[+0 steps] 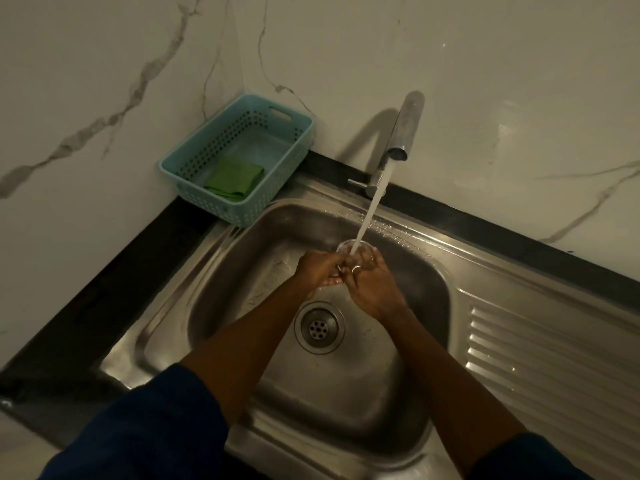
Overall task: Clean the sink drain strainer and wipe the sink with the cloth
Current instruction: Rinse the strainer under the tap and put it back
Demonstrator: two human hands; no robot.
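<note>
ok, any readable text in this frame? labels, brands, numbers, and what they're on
None readable.
Tap: no brand mark shows on the spout.
Basket: plain perforated plastic, no label.
Green cloth in the basket: no tag visible.
Sink: bare steel; the drainboard ridges are not lettering.
Strainer held under the water by the left hand and right hand: mostly hidden by water and fingers, no marking can be made out.

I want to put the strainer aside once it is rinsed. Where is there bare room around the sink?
The ribbed drainboard right of the basin is bare. So is the basket's far half, beyond the green cloth. It is crowded under the faucet, where both hands hold the strainer in the stream.
</note>
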